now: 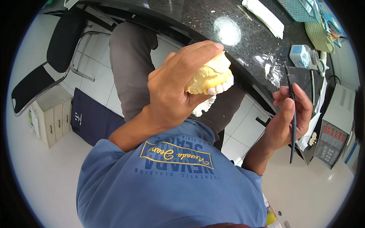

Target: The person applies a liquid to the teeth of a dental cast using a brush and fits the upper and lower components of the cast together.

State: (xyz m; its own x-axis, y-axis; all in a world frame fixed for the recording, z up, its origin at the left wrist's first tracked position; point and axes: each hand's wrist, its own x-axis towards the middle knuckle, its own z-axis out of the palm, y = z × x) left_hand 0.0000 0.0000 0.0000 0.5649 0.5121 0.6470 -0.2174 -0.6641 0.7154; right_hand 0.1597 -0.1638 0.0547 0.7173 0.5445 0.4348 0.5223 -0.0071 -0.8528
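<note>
My left hand [173, 81] is closed around a yellow dental cast [209, 76] with a row of whitish teeth along its lower right edge, held up over my lap. Below it, partly hidden by my fingers, shows a white plaster piece [203, 106] with a scalloped edge; I cannot tell whether it is joined to the cast. To the right, apart from the cast, my right hand [289, 114] grips a slim dark brush [293, 121] between thumb and fingers. The brush stands nearly upright, its dark tip pointing toward the bench.
A dark speckled bench [182, 17] with white smears runs across the top. On it are a folded white cloth [264, 17], a clear bottle [302, 56] and a teal basket [300, 9]. A grey control box [332, 129] stands right; a black chair [61, 49] stands left.
</note>
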